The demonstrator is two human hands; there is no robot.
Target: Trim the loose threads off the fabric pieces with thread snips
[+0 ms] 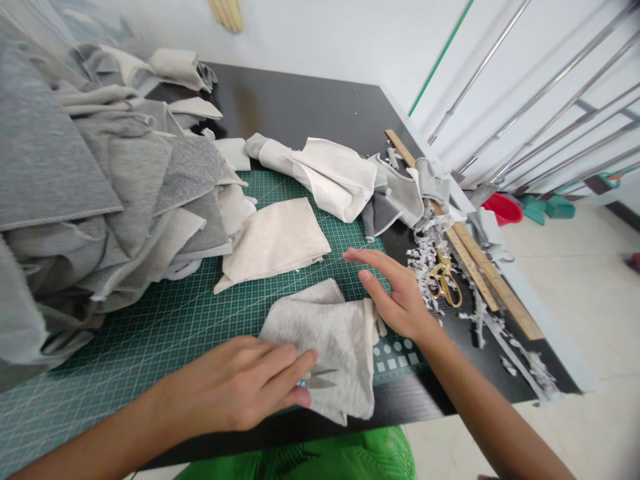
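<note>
My left hand (245, 383) is closed round a pair of small thread snips (320, 380), whose two metal blades stick out past the fingertips, slightly apart. Beneath them lies a folded light grey fabric piece (345, 333), hanging a little over the table's front edge. To its right is my right hand (393, 293), fingers stretched out and holding nothing, above the right edge of the green cutting mat (255, 293). A cream folded fabric piece (280, 237) lies flat on the mat just beyond the grey one.
A large heap of grey and cream fabric (125, 160) covers the left side. More pieces (340, 173) lie at the back of the mat. Gold-handled scissors (445, 280), lint scraps (430, 233) and wooden rulers (495, 280) are along the right. Mop poles (545, 80) lean against the wall.
</note>
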